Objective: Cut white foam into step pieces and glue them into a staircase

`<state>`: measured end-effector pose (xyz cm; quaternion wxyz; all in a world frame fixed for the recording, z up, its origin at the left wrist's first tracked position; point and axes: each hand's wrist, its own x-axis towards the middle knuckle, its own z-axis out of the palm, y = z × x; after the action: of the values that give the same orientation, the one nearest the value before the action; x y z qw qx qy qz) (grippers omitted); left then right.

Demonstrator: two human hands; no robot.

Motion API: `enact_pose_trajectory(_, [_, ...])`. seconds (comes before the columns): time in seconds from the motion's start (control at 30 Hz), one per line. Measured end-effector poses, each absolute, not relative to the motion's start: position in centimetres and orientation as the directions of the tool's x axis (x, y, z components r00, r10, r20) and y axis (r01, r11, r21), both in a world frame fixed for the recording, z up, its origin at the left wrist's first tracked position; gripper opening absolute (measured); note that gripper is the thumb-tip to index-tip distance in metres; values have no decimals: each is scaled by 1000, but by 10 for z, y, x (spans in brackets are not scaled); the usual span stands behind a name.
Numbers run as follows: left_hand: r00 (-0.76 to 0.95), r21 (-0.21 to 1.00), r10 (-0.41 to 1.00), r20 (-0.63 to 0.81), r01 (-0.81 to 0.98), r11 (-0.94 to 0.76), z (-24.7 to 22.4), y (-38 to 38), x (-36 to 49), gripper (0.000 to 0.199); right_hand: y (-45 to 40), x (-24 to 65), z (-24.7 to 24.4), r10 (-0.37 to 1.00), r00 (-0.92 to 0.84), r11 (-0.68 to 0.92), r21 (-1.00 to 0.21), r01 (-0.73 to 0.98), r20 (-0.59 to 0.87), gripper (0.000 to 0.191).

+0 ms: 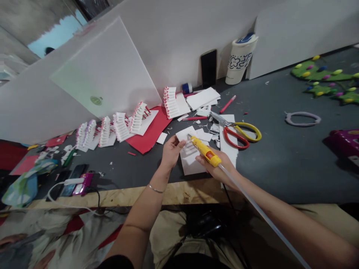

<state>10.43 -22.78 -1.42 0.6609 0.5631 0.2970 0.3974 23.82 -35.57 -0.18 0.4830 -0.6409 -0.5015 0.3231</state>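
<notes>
My right hand (pixel 221 167) is wrapped round a yellow glue gun (pixel 205 150), with a long clear glue stick running out of its back. The gun's nozzle is at a small white foam or card piece (pixel 183 133); I cannot tell whether it touches. My left hand (pixel 170 152) pinches this piece by its left edge. Below it a white sheet (pixel 191 165) with several raised strips lies near the table's front edge. Right of the hands are scissors (pixel 237 132) with one red and one yellow handle. White scraps (pixel 215 129) lie around them.
White fan-shaped pieces with red tips (pixel 137 117) stand in a row at the left. Behind are a phone (pixel 209 69) and a white cup (pixel 241 59). Red pens (pixel 228 104), a purple power strip (pixel 83 184) with a white cable and green decorations (pixel 322 73) also occupy the table.
</notes>
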Motion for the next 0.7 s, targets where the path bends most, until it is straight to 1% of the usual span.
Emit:
enact_pose_trajectory(0.3, [498, 978, 866, 43, -197, 65, -14, -226, 104, 49, -355, 242, -5, 947, 320, -60, -957, 283, 36, 40])
enact_pose_trajectory(0.53, [486, 977, 872, 66, -210, 43, -15, -224, 104, 48, -355, 244, -8, 941, 337, -67, -964, 259, 25, 38])
enact_pose_trajectory(0.7, [470, 979, 879, 74, -200, 25, -15, -222, 104, 50, -355, 245, -8, 938, 345, -111, -976, 190, -40, 40])
